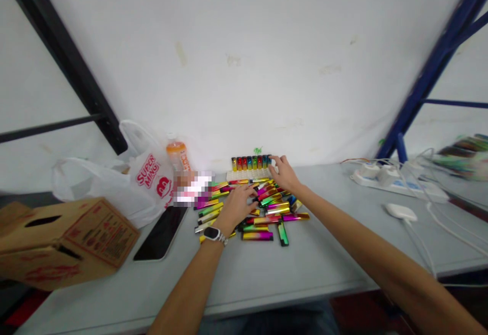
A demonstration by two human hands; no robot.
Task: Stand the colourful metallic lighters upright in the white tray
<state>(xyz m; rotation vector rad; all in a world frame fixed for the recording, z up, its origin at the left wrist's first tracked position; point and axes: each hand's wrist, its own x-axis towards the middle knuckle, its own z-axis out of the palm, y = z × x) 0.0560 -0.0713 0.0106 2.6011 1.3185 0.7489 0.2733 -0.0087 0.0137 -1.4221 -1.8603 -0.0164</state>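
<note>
Our left hand [234, 205] lies open on the loose lighters [267, 219], pinning them; our right hand [284, 173] touches the upright row [249, 162], and we cannot tell its grip.

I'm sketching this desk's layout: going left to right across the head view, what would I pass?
cardboard box → plastic bag → orange-capped bottle → left hand → right hand → power strip
</note>
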